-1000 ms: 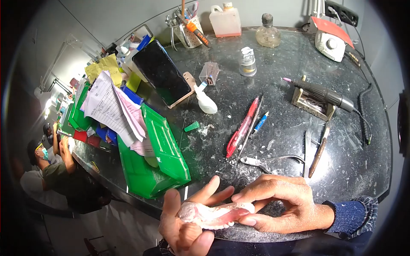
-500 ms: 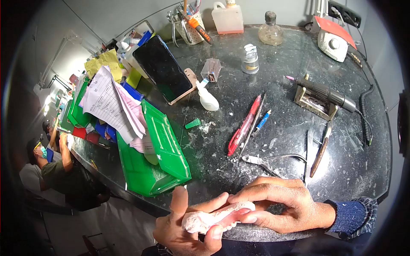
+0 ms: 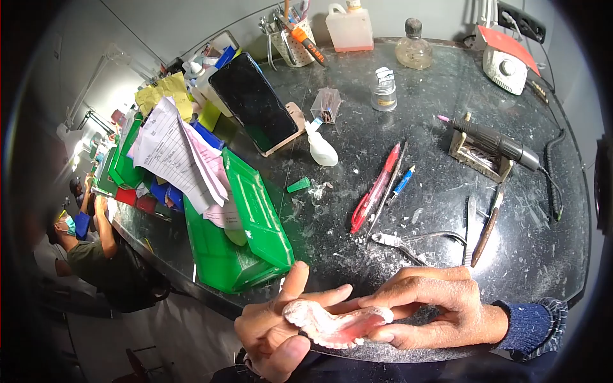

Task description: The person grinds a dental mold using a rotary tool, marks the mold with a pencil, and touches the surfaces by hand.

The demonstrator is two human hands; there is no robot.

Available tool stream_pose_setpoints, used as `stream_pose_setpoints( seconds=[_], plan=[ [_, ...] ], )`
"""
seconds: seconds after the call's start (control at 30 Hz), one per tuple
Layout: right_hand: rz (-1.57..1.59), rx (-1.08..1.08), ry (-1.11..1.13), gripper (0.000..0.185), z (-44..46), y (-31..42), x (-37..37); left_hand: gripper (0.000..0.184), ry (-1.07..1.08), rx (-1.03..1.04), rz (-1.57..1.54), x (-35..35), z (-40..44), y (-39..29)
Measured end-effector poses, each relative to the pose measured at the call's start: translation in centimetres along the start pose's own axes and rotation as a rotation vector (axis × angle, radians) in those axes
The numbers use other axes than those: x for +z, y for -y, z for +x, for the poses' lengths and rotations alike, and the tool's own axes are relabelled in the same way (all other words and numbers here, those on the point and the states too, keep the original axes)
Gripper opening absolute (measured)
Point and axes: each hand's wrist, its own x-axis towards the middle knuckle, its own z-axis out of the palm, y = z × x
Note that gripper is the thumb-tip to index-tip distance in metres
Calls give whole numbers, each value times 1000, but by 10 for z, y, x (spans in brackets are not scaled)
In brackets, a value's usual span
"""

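Observation:
A pink denture (image 3: pixel 348 327) with a row of whitish teeth along its lower edge is held between my hands at the bench's front edge. White dust coats much of it. My right hand (image 3: pixel 440 307) pinches its right end between thumb and fingers. My left hand (image 3: pixel 271 335) supports the left end, thumb below and one finger raised clear. Just beyond my right hand lie metal pliers (image 3: pixel 415 241), a metal tweezer-like tool (image 3: pixel 470 230) and a brown-handled tool (image 3: pixel 488 226). White shavings are scattered near the pliers.
A green bin (image 3: pixel 239 255) with papers (image 3: pixel 175 153) stands left, near a leaning phone (image 3: pixel 255 102). Pens (image 3: pixel 377 188) lie mid-bench. A rotary handpiece (image 3: pixel 495 143) rests on its stand at right. At far left, a person (image 3: pixel 92 249) sits along the bench.
The denture has turned in my hands, so more of its pink curved inner side and its teeth show. My left thumb has shifted left and down. The whole view has shifted slightly.

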Motion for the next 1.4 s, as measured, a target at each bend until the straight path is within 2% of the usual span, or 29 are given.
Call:
stream_pose_setpoints(
  seconds=[0.03,0.1,0.2,0.4,0.57,0.63,0.7,0.77,0.87,0.97,1.07,1.1,1.2,1.4],
  plan=[
    [1,29,11,31,0,1,-2,55,-14,-275,-222,-5,-1,-16],
    [-7,53,19,31,0,3,-3,59,23,-484,-430,-9,0,-22],
    [-14,51,12,30,0,4,-3,52,110,-354,-376,-10,3,-14],
    [87,150,-5,33,1,4,0,47,94,-391,-300,-9,3,-20],
    [271,215,-18,31,2,-2,3,44,10,-262,-308,-7,-11,-12],
    [298,244,-20,30,1,0,3,37,-59,420,268,-2,8,22],
    [270,247,-16,29,1,1,2,35,-57,648,439,-1,12,32],
    [187,226,-4,29,0,1,0,38,4,420,204,-3,-3,22],
    [333,280,-84,28,-1,-2,5,43,69,72,-150,-5,-14,8],
    [289,301,-116,28,0,-1,5,45,-5,-335,-554,-2,-2,-7],
    [167,207,-62,29,1,0,2,51,-37,-581,-710,-1,10,-19],
    [80,146,-65,31,1,-2,2,53,-65,-616,-808,-3,8,-20],
    [30,74,-47,32,0,-3,2,52,38,-604,-737,-9,0,-12],
    [43,100,-32,34,-1,-2,2,51,-33,-511,-643,-3,3,-14]
  ],
)
